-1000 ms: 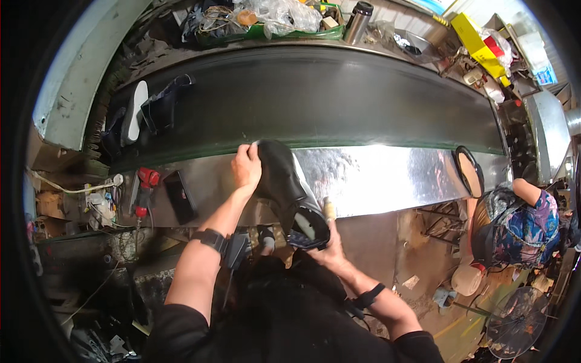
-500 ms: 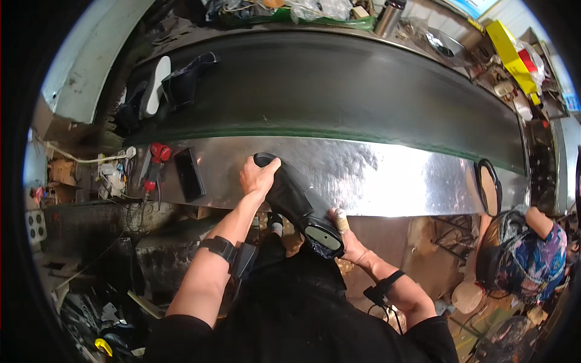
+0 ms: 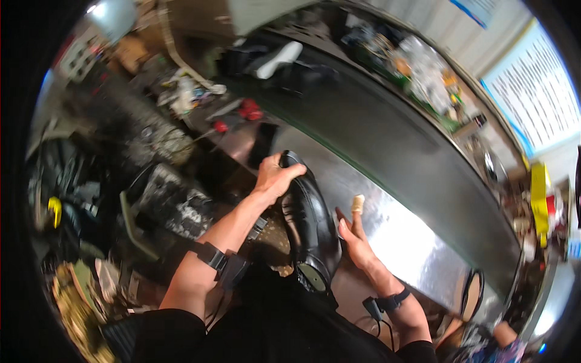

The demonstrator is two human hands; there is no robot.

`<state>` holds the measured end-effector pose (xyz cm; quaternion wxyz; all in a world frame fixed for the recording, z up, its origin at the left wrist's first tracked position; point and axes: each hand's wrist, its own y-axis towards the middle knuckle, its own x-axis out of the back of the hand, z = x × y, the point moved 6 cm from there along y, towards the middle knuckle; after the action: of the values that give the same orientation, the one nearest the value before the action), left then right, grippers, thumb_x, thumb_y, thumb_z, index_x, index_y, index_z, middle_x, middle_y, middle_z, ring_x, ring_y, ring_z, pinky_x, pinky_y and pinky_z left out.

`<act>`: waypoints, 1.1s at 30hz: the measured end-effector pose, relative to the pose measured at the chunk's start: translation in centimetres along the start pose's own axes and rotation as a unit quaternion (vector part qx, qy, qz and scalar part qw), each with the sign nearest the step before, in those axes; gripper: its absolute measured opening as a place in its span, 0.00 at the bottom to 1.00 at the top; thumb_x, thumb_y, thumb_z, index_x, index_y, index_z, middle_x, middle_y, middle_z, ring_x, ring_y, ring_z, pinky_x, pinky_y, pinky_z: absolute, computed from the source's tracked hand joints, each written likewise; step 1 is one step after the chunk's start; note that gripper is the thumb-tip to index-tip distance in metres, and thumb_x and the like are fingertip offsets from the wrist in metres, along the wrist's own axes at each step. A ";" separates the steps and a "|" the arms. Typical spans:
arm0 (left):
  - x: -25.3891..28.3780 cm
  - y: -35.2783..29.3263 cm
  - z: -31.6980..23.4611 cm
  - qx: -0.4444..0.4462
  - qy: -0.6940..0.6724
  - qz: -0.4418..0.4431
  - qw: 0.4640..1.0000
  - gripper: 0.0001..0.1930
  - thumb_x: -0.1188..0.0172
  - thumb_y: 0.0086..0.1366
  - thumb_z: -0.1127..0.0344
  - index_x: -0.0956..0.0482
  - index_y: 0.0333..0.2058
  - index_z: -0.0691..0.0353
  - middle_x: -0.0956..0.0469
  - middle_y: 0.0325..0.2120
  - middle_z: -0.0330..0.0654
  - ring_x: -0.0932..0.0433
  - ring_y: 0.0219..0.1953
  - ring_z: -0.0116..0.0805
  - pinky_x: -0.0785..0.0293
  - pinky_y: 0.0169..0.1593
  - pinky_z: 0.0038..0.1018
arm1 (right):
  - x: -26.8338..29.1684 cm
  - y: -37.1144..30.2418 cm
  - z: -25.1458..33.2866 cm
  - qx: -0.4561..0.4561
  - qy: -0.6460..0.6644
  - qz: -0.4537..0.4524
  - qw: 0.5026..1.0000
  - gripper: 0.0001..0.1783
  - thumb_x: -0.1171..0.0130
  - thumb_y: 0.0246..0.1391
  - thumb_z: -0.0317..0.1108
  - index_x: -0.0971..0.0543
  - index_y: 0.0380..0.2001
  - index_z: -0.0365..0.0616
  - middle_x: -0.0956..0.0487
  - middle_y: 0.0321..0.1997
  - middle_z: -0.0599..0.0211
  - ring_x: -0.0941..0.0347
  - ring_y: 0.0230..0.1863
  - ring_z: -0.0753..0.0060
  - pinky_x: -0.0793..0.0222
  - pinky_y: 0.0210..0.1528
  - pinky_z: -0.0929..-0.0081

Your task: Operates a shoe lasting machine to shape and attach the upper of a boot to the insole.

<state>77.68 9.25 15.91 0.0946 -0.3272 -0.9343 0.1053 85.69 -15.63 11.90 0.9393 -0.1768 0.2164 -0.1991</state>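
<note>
A black leather shoe (image 3: 313, 221) hangs lengthwise in front of my body, one end close to my waist. At that end the pale green top of a shoe last (image 3: 312, 277) shows in its opening. My left hand (image 3: 276, 180) is closed round the far end, the thumb lying across it. Beside the shoe's right side is my right hand (image 3: 358, 242), its fingers spread and nothing in them. One of its fingers wears a tan wrap (image 3: 357, 204).
Past the shoe runs a shiny metal bench top (image 3: 387, 221), with a dark conveyor belt (image 3: 387, 130) behind it. A red hand tool (image 3: 249, 110) and a dark phone-like slab (image 3: 263, 144) lie left. A white-soled shoe piece (image 3: 279, 59) rests on the belt. Another person's arm (image 3: 505, 334) shows lower right.
My view has turned left, so the bench now slants down to the right. My right hand has let go of the shoe's near end and opened. The left hand keeps its grip.
</note>
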 end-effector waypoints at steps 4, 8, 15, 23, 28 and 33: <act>10.2 -5.1 -2.2 -0.051 0.004 -0.106 0.993 0.14 0.31 0.50 0.64 0.20 0.35 0.65 0.20 0.30 0.37 0.23 0.34 0.28 0.27 0.42 0.28 | -9.6 4.1 1.5 -0.014 -0.041 0.026 0.999 0.43 0.47 0.65 0.50 0.52 0.72 0.39 0.49 0.76 0.55 0.61 0.77 0.62 0.67 0.75 0.69; 19.8 -11.0 -4.2 -0.047 0.033 -0.259 0.964 0.20 0.34 0.52 0.60 0.19 0.40 0.68 0.18 0.35 0.44 0.23 0.39 0.33 0.29 0.45 0.29 | -17.4 5.1 2.4 0.180 -0.124 0.019 0.976 0.29 0.48 0.68 0.35 0.39 0.68 0.40 0.21 0.41 0.71 0.28 0.38 0.84 0.31 0.43 0.84; 40.1 -25.4 -4.3 -0.176 -0.032 -0.551 0.815 0.24 0.32 0.58 0.58 0.26 0.46 0.68 0.22 0.37 0.51 0.24 0.44 0.43 0.29 0.49 0.39 | -35.9 5.0 1.4 0.088 -0.080 0.157 0.980 0.19 0.45 0.66 0.32 0.29 0.57 0.37 0.21 0.40 0.72 0.29 0.37 0.84 0.32 0.41 0.84; 56.5 -36.0 2.3 -0.011 0.199 -0.708 0.677 0.42 0.26 0.49 0.56 0.33 0.60 0.67 0.21 0.46 0.60 0.21 0.50 0.53 0.29 0.56 0.41 | -50.9 4.9 -3.3 0.020 -0.027 0.230 0.973 0.13 0.41 0.63 0.29 0.23 0.49 0.39 0.20 0.41 0.73 0.28 0.39 0.83 0.32 0.44 0.81; 55.1 -40.4 6.2 -0.130 0.171 -0.589 0.779 0.38 0.27 0.49 0.67 0.31 0.59 0.65 0.19 0.44 0.56 0.18 0.45 0.43 0.24 0.51 0.35 | -56.5 5.1 -4.3 -0.034 0.047 0.227 0.972 0.12 0.40 0.62 0.30 0.22 0.47 0.39 0.18 0.38 0.69 0.23 0.36 0.77 0.27 0.39 0.77; 54.5 -41.9 10.7 -0.116 -0.049 -0.497 0.859 0.32 0.36 0.61 0.60 0.32 0.60 0.70 0.23 0.53 0.48 0.28 0.58 0.42 0.36 0.63 0.32 | -62.9 6.0 -6.0 -0.108 0.065 0.272 0.954 0.12 0.41 0.62 0.31 0.25 0.46 0.37 0.19 0.38 0.64 0.21 0.34 0.72 0.21 0.34 0.73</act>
<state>8.41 10.17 22.32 0.0495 0.1772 -0.9817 -0.0485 32.57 16.43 25.47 0.9172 -0.1981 0.3370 0.0777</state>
